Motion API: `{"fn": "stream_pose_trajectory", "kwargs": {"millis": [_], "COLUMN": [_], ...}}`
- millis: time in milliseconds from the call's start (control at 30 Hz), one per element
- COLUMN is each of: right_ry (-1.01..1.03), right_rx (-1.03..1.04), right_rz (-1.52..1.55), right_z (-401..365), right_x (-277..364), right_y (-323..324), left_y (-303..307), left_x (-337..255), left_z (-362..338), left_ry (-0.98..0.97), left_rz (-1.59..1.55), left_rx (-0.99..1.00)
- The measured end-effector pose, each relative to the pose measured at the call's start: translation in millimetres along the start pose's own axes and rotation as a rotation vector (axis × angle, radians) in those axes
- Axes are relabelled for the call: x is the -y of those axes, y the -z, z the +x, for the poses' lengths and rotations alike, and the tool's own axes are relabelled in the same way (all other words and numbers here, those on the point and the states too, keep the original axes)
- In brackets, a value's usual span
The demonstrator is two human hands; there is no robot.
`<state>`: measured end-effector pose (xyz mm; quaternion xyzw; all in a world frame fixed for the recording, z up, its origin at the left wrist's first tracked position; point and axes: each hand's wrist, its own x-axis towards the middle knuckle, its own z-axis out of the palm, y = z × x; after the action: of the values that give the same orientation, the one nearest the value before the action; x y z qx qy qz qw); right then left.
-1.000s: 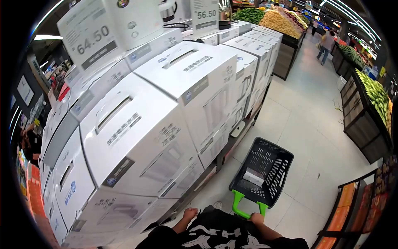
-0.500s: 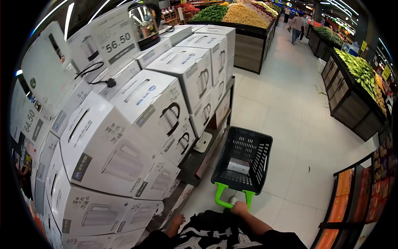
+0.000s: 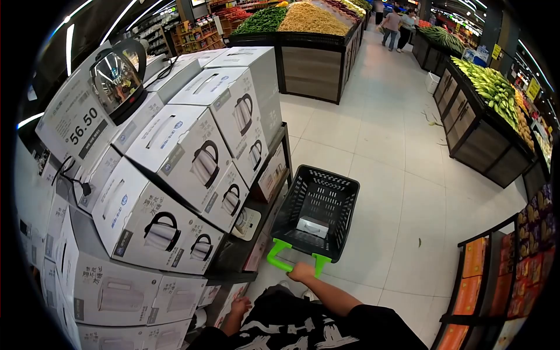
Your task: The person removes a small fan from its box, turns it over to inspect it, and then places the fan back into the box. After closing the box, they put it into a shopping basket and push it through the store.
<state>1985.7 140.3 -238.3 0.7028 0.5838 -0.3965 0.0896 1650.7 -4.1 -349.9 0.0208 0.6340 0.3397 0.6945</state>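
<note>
My right hand (image 3: 301, 272) is wrapped round the green handle (image 3: 279, 260) of a black shopping basket (image 3: 341, 201), which stands low over the floor ahead of me. Inside the basket, at its near end, lies a small pale box (image 3: 312, 226); its kind is too small to make out. At my left side hangs my left hand (image 3: 240, 305), loosely open with nothing in it. It is nearest to the lower shelf of a display of stacked kettle boxes (image 3: 184, 140).
On the boxes stands a glass kettle (image 3: 118, 81) beside a price sign (image 3: 81, 125). A vegetable stand (image 3: 309, 67) is ahead, another stand (image 3: 487, 137) to the right. Orange boxes fill a shelf (image 3: 472, 294) at the near right. Tiled floor (image 3: 379, 192) runs between; people (image 3: 396, 29) walk far off.
I have moved forward along the aisle with the basket. The kettle boxes have slid left and nearer, and the basket sits further left in view. My right hand stays on the handle.
</note>
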Motion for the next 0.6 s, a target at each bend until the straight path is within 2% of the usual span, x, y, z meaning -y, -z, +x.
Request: {"fn": "stream_pose_trajectory", "kwargs": {"millis": [67, 167, 233, 267, 333, 433, 467, 533, 600], "right_ry": [-0.039, -0.067, -0.077, -0.09, -0.122, -0.151, -0.149, -0.191, -0.184], "right_rx": [0.048, 0.022, -0.014, -0.019, -0.029, -0.043, -0.045, -0.033, -0.034], "right_rz": [0.022, 0.043, 0.064, 0.07, 0.079, 0.059, 0.039, 0.026, -0.015], "right_z": [14.4, 34.6, 52.5, 64.0, 77.4, 91.0, 92.0, 95.9, 111.1], "right_x": [6.3, 12.5, 18.0, 15.9, 13.3, 10.6, 10.1, 9.1, -6.4], "right_y": [15.3, 37.5, 41.7, 42.3, 54.0, 86.3, 98.8, 117.3, 122.1], "left_y": [-7.8, 10.6, -4.6, -8.5, -12.9, -49.8, -55.3, -79.9, -99.0], "left_x": [-4.9, -3.8, -9.9, -19.1, -39.1, -60.1, -72.9, -98.3, -120.5], "left_z": [14.4, 64.2, 95.8, 95.8, 113.8, 116.1, 124.3, 117.4, 111.7], "left_ry": [-0.077, -0.089, 0.112, -0.395, -0.764, -0.866, -0.829, -0.361, -0.217], "left_rz": [0.09, -0.122, -0.242, 0.391, 1.378, 1.514, 1.596, 1.157, 1.118], "left_rx": [0.083, 0.464, 0.547, 0.44, 0.261, -0.073, 0.0, 0.011, 0.068]}}
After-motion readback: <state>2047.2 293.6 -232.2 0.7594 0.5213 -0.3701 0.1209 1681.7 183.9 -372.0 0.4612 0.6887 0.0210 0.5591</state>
